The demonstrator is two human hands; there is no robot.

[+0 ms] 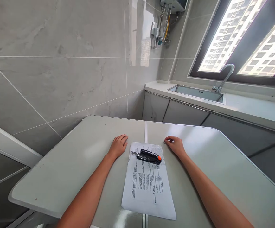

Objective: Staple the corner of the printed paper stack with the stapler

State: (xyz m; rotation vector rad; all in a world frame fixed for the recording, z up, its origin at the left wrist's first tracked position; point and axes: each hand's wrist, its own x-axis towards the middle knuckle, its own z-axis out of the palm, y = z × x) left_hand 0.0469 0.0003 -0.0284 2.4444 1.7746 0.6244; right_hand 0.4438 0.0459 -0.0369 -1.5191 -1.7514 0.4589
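The stapler (150, 155) lay on the paper (149, 196). Left of it, the left hand (118, 146) rested loosely outstretched, empty; right of it, the right hand (175, 144) pinched a small grey piece (164, 142). Handling that seemed the step, the next move wanting a steady pinch.

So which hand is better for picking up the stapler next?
Probably the left hand: it rests near the stapler, with nothing showing in it. The right hand seems to pinch a small grey thing, too tiny to name. The stapler's metal end points toward the left hand.
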